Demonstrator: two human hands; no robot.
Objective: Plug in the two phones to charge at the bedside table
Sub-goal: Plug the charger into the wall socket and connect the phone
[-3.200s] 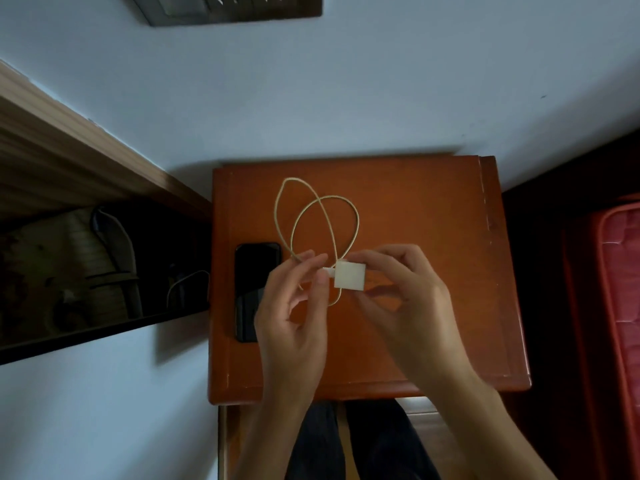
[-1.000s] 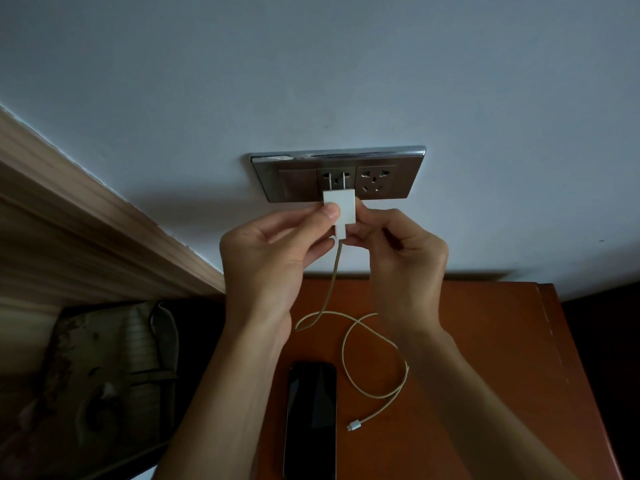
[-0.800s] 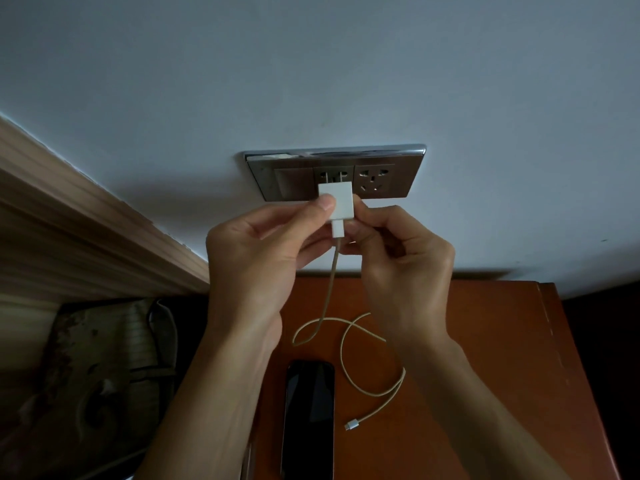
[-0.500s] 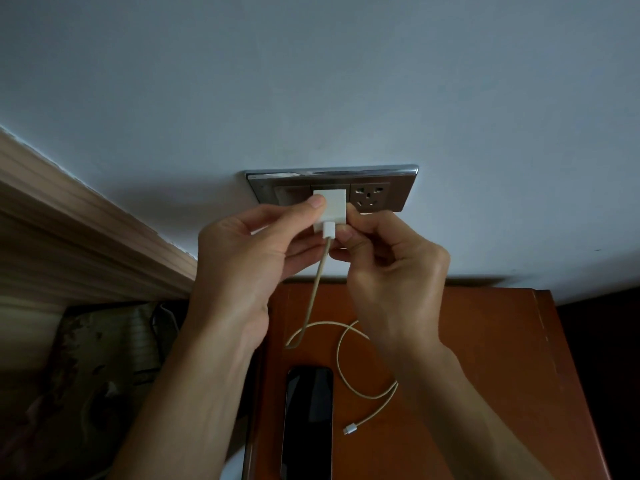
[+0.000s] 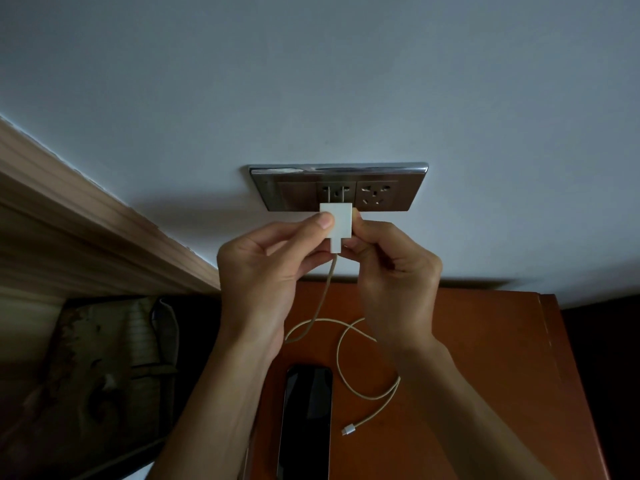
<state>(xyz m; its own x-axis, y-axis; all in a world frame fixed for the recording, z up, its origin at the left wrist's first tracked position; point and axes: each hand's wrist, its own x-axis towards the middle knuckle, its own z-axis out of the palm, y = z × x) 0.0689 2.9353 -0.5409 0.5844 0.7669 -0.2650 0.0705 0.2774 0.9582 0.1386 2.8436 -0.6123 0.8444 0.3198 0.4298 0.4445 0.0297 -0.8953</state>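
A white charger block [image 5: 341, 220] is pinched between my left hand [image 5: 263, 271] and my right hand [image 5: 391, 271], held just below the left socket of a metal wall outlet panel [image 5: 277, 188]. Its prongs are reflected in the panel's face. A beige cable [image 5: 349, 362] hangs from the block and loops over the reddish-brown bedside table [image 5: 485, 358], ending in a free white plug [image 5: 348, 429]. One black phone [image 5: 306, 420] lies face up on the table beside the loop, unconnected. No second phone is in view.
A wooden ledge [image 5: 86, 237] runs diagonally along the left. Below it a dark gap holds a bag and a cable [image 5: 114, 358]. The grey-blue wall fills the upper view. The table's right edge borders a dark area.
Since the oldest frame my hands lifted the charger block from the table up to the wall outlet. Over the last second it has hovered at the left socket, shifting slightly.
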